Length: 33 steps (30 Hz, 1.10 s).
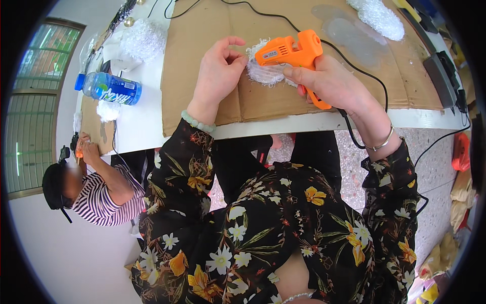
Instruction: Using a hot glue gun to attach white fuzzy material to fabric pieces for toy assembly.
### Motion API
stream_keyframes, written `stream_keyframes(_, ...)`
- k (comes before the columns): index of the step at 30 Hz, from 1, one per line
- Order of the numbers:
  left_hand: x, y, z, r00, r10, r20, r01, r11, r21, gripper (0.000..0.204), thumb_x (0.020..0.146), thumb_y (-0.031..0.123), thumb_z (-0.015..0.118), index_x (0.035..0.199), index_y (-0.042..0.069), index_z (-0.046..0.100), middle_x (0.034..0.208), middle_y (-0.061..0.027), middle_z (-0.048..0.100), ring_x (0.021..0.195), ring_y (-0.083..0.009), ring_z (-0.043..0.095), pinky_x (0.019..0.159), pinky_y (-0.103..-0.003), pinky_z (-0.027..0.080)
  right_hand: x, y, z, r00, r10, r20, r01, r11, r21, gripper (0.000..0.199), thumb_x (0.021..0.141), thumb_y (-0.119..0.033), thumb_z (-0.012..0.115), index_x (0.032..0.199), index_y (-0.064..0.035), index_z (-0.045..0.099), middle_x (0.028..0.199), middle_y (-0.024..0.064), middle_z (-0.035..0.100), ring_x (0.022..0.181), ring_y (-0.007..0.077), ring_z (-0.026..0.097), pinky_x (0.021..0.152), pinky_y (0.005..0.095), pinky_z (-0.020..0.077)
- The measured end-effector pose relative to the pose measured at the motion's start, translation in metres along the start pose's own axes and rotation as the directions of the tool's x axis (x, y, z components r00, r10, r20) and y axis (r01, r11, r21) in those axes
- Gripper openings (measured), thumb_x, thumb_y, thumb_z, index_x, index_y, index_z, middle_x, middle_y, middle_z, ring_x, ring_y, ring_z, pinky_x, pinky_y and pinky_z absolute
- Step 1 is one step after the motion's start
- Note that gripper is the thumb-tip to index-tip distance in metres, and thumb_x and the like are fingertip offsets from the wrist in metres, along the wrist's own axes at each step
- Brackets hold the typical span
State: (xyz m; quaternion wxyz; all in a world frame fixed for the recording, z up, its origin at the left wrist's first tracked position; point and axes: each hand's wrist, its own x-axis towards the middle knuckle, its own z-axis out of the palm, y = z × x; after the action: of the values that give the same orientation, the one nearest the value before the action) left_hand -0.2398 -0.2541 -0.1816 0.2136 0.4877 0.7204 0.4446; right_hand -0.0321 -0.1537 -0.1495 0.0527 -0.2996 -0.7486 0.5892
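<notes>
My right hand grips an orange glue gun by its handle, nozzle pointing left, with a black cord running off behind it. Under the nozzle lies a white fluffy piece on a brown cardboard sheet. My left hand pinches the left edge of that white piece with fingers curled. A pale green bead bracelet circles my left wrist, and a thin metal bangle sits on my right wrist. My sleeves are black with flowers.
A blue plastic bottle lies on the white table at left, beside heaps of white fluffy material. Another person in a striped shirt works at the table's left end. More white material and clear discs lie at top right.
</notes>
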Motion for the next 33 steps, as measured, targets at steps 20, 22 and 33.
stream_keyframes(20,0.0,0.0,-0.021,1.0,0.022,-0.011,-0.021,1.0,0.021,0.028,0.077,0.002,0.06,0.105,0.002,0.058,0.074,-0.007,0.065,0.065,-0.0136,0.058,0.063,-0.027,0.048,0.001,-0.02,0.012,0.999,0.047,-0.013,-0.047,0.999,-0.027,0.029,0.089,-0.032,0.06,0.089,-0.0031,0.058,0.064,-0.0021,0.053,0.056,0.006,0.05,0.051,0.0225,0.0409)
stream_keyframes(22,-0.001,0.0,-0.027,1.0,0.018,-0.019,-0.018,1.0,0.015,0.028,0.077,0.003,0.06,0.105,0.002,0.058,0.074,-0.0076,0.065,0.065,-0.0146,0.059,0.064,-0.028,0.048,0.004,-0.02,0.015,0.999,0.041,-0.003,-0.041,0.999,-0.025,0.029,0.09,-0.031,0.06,0.092,-0.0028,0.058,0.065,-0.0021,0.053,0.056,0.0062,0.05,0.052,0.0226,0.0411)
stream_keyframes(33,-0.002,-0.004,-0.043,0.999,0.037,-0.022,-0.037,0.999,0.038,0.027,0.077,0.004,0.059,0.105,0.002,0.059,0.075,-0.0087,0.066,0.067,-0.0168,0.061,0.064,-0.029,0.049,0.007,-0.032,0.027,0.998,0.067,-0.012,-0.066,0.997,0.045,0.03,0.09,-0.028,0.059,0.103,-0.0015,0.056,0.066,-0.0013,0.053,0.058,0.0071,0.05,0.053,0.023,0.042)
